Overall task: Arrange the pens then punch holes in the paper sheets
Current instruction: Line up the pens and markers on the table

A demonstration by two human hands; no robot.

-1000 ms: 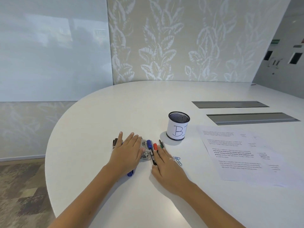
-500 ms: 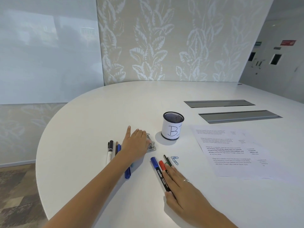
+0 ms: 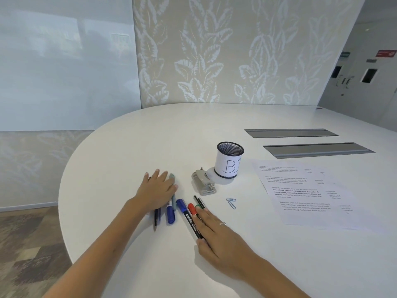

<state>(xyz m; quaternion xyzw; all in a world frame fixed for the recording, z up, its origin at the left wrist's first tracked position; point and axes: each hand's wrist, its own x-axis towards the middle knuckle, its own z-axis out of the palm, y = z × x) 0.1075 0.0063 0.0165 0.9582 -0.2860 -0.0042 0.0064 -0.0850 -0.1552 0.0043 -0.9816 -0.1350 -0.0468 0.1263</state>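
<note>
Several pens lie on the white table (image 3: 129, 147) in front of me. My left hand (image 3: 155, 190) lies flat with straight fingers on a group of them: a grey pen (image 3: 173, 186), a blue pen (image 3: 170, 214) and a dark pencil (image 3: 156, 218) stick out from under it. My right hand (image 3: 217, 231) lies flat on a second group: a blue-capped marker (image 3: 186, 215), a red-capped marker (image 3: 191, 208) and a green-capped pen (image 3: 198, 203). A grey hole punch (image 3: 203, 184) stands uncovered between the hands and the mesh pen cup (image 3: 229, 160) labelled B. Printed paper sheets (image 3: 305, 194) lie to the right.
Two blue paper clips (image 3: 231, 202) lie between the markers and the sheets. Two grey cable hatches (image 3: 318, 149) are set into the table farther back right. The table's curved edge runs close on the left, with floor below.
My left hand slid left off the hole punch onto the left group of pens. My right hand drew the markers toward me, away from the punch.
</note>
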